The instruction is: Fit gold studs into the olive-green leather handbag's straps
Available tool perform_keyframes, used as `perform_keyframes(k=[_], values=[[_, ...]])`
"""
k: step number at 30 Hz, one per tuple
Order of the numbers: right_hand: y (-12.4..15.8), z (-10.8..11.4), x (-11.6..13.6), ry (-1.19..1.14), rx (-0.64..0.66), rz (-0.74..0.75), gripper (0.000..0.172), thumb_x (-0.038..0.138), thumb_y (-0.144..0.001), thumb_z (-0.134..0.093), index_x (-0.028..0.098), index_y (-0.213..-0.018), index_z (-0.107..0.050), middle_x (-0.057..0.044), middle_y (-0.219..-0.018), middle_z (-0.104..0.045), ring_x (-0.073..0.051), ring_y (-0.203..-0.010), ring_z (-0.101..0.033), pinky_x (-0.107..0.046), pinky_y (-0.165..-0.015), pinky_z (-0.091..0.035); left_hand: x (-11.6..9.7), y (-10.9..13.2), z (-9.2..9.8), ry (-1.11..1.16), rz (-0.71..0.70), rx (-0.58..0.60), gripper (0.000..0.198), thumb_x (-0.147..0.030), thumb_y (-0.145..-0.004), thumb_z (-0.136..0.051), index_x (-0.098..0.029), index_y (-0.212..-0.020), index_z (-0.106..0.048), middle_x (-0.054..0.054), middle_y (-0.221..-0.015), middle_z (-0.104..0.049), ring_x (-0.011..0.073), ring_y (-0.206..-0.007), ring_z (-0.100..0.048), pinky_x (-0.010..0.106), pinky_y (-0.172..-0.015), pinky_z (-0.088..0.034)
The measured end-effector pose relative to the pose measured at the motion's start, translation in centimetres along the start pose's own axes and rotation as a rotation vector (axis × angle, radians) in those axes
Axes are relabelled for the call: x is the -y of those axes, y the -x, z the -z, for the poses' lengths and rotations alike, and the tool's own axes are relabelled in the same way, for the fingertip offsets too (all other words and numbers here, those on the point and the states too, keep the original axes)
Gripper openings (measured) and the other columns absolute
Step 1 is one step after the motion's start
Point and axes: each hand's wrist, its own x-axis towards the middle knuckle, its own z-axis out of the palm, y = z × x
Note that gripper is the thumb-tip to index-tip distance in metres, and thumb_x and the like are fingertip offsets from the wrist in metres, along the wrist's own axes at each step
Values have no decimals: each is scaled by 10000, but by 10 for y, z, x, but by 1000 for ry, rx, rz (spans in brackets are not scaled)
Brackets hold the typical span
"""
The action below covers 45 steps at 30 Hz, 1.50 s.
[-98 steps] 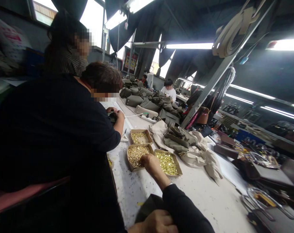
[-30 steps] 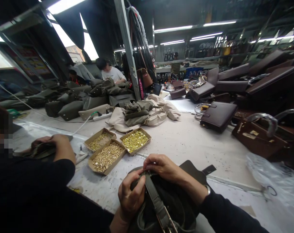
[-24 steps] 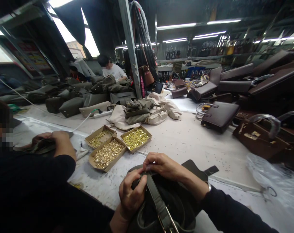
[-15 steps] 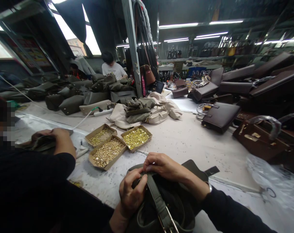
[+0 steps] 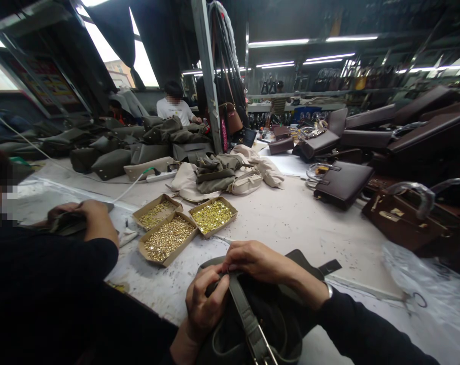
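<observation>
A dark olive leather bag point(image 5: 268, 314) lies open at the near edge of the white worktable point(image 5: 298, 223). Its strap point(image 5: 245, 317) runs from the rim toward me and ends in a metal buckle. My left hand point(image 5: 205, 304) grips the bag's rim beside the strap. My right hand point(image 5: 254, 259) pinches the top of the strap where it meets the rim; its fingertips touch those of the left hand. Whether a small part is between the fingers cannot be seen. Three cardboard trays of gold-coloured metal fittings point(image 5: 169, 238) sit just beyond, to the left.
A co-worker's hand point(image 5: 95, 218) at the left holds a dark piece on the table. Olive bags point(image 5: 111, 162) and beige ones point(image 5: 248, 180) pile behind the trays, by a metal post point(image 5: 207, 86). Brown handbags point(image 5: 344, 182) crowd the right side; clear plastic point(image 5: 423, 274) lies near right.
Earlier my right hand reached into a tray of fittings while I looked left; it now works at the bag's strap with my left. Over the last second the hands have barely shifted.
</observation>
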Motion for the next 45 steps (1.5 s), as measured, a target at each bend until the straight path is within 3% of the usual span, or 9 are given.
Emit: perform_keyframes(k=[8, 14, 18, 23, 26, 31, 38, 42, 45], values=[[-6, 3, -1, -176, 47, -60, 151, 270, -968, -655, 172, -990, -766, -27, -911, -724, -158, -857, -653, -242, -808, -484, -2, 2, 0, -17, -4, -17, 244, -44, -888, -646, -176, -1089, -687, 55, -1077, -563, 231, -1045, -696, 366, -839, -652], [-7, 4, 4, 30, 67, -58, 76, 236, -941, -684, 184, -987, -717, 0, -911, -708, -133, -806, -607, -218, -743, -435, 0, 4, -1, 14, -41, 1, 262, -19, -873, -650, -135, -1106, -675, 79, -1105, -544, 258, -1089, -682, 408, -875, -646], [-9, 3, 2, 102, 68, -94, 172, 348, -924, -721, 177, -926, -704, 17, -827, -665, -124, -733, -545, -220, -665, -389, 0, 3, 0, 3, -52, 1, 279, -13, -864, -648, -146, -1108, -671, 76, -1125, -537, 252, -1071, -689, 401, -864, -653], [-7, 6, -1, -250, 112, -115, 248, 386, -973, -644, 175, -1056, -746, -25, -949, -723, -161, -871, -634, -251, -810, -468, -4, 1, 1, -12, -25, -12, 264, -1, -859, -642, -147, -1078, -670, 70, -1091, -542, 246, -1050, -697, 391, -856, -658], [-7, 9, -5, -310, 114, -107, 242, 370, -938, -686, 166, -1025, -782, -35, -949, -717, -170, -896, -644, -259, -846, -474, -5, 0, 1, -10, -18, -13, 275, 3, -857, -649, -155, -1080, -663, 66, -1082, -543, 246, -1056, -699, 392, -861, -659], [-11, 11, -7, -212, 139, -105, 207, 364, -903, -723, 170, -946, -783, -11, -874, -697, -155, -827, -628, -241, -779, -463, -4, -1, 0, 7, -35, -8, 279, 13, -851, -655, -134, -1088, -657, 73, -1087, -533, 256, -1079, -691, 399, -870, -654], [-17, 8, 8, 174, 155, -95, 216, 378, -913, -721, 181, -823, -710, 39, -752, -620, -104, -673, -509, -221, -627, -358, 1, 5, 0, 17, -66, 0, 282, -18, -851, -667, -131, -1109, -658, 83, -1108, -529, 252, -1069, -672, 395, -851, -655], [-18, 11, 4, -48, 193, -116, 243, 421, -945, -677, 198, -1008, -746, 1, -887, -711, -142, -802, -610, -231, -742, -438, 0, 9, 0, -4, -32, -9, 270, -37, -864, -660, -151, -1109, -661, 77, -1109, -531, 239, -1043, -676, 389, -834, -660], [-18, 14, -2, -202, 219, -88, 239, 382, -942, -671, 166, -992, -760, -29, -929, -715, -162, -859, -635, -248, -810, -472, -1, 7, 0, -1, -21, -12, 271, -24, -863, -658, -156, -1099, -659, 64, -1085, -525, 229, -1033, -683, 375, -839, -659]])
